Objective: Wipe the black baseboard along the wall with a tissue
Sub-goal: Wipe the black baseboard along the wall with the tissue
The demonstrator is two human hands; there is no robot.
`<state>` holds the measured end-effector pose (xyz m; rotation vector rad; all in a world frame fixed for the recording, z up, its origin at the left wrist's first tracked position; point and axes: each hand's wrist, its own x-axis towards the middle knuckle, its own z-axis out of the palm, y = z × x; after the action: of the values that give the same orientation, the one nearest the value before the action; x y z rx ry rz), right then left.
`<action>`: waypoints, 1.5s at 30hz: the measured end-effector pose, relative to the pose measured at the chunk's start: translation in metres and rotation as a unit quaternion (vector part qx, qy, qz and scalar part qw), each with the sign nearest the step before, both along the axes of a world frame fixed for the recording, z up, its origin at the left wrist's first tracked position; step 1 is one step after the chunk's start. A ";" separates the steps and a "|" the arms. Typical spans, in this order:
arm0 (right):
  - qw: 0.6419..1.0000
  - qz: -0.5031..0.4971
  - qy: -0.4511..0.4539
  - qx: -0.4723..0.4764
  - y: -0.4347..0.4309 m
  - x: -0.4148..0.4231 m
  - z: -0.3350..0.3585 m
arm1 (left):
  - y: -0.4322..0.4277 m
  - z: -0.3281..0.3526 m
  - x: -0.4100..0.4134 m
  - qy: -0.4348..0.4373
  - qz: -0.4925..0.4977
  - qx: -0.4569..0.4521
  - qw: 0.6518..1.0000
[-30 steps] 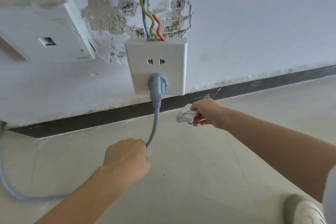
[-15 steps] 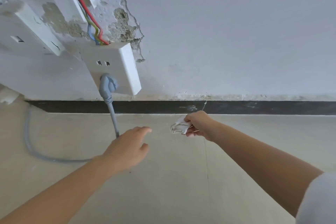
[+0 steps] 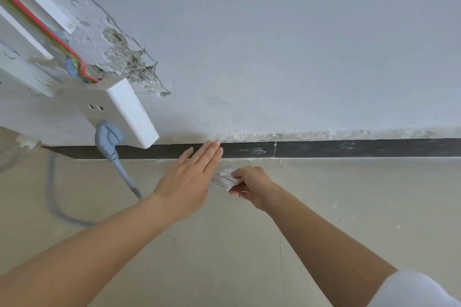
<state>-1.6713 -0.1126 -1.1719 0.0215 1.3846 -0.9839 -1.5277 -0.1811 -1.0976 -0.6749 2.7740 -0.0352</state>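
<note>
The crumpled white paper tissue (image 3: 226,178) looks soft, nearly weightless and easy to tear, so it is best kept bunched into a thick wad, gripped at its rear with the front face left free to press flat against the strip; dragged hard over rough plaster crumbs, it will likely shred. It shows grey creases and sits pinched in the closed fingers of the right hand (image 3: 250,185), low over the beige concrete floor (image 3: 224,244) and just short of the wall. The long black painted baseboard (image 3: 349,148) runs along the foot of the pale grey wall (image 3: 287,45), with whitish smears and dusty flecks near a thin vertical seam, and crumbling plaster along its top edge. The left hand (image 3: 189,177) is open and flat, holding nothing, its fingertips (image 3: 215,144) reaching the strip's upper edge, beside the white wall socket box (image 3: 124,112) and its grey plug (image 3: 108,136)
</note>
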 end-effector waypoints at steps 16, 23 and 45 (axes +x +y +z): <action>0.881 -0.417 -0.193 -0.111 0.003 -0.025 -0.010 | -0.034 -0.036 0.017 0.020 -0.040 -0.011 0.999; 0.870 -0.460 -0.152 -0.094 0.047 -0.045 -0.010 | -0.032 -0.041 0.007 0.123 0.013 0.029 0.992; 0.898 -0.438 -0.013 -0.027 0.031 -0.069 -0.020 | -0.016 -0.023 -0.016 0.159 -0.011 -0.092 0.983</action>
<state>-1.7406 -0.0820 -1.1919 0.6657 1.3222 -1.7539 -1.5436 -0.1970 -1.1209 -0.7534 3.1140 -0.2065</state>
